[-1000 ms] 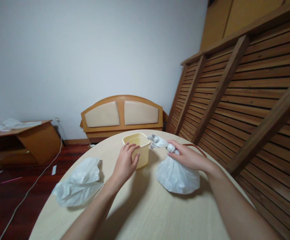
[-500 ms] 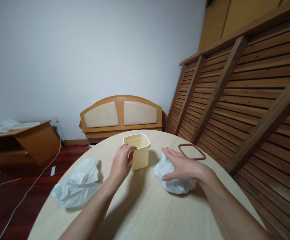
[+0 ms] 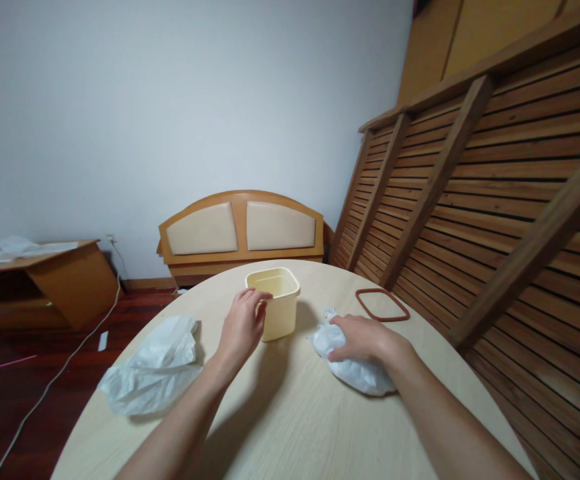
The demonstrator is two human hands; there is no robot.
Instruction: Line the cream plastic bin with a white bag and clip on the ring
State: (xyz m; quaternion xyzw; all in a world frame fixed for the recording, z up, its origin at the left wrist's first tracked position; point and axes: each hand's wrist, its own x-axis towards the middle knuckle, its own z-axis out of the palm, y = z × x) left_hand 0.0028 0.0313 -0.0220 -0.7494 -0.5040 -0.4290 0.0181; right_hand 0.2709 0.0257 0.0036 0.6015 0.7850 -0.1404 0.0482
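A pale yellow plastic container [image 3: 280, 319], open at the top, stands upright on the round table. My left hand [image 3: 244, 320] is at its near left corner, fingers bent over the rim and thumb outside the wall. To the right lies a white plastic bag [image 3: 355, 377], bulging, with a gathered, twisted top; its contents are hidden. My right hand [image 3: 367, 337] grips the bag from above, fingers curled round its upper part. The bag rests on the table. Another white plastic bag [image 3: 153, 373], crumpled, lies left of my left forearm.
A reddish-brown square ring [image 3: 383, 319] lies at the table's right rear. The pale wooden round table [image 3: 310, 427] fills the foreground. Beyond it stand a padded headboard [image 3: 243, 260], a slatted wooden frame [image 3: 430, 220] leaning right, and a low cabinet [image 3: 73, 287] left.
My right hand has lowered onto the bag beside it, its spread fingers closing round the upper part. My left hand and the container have stayed in place.
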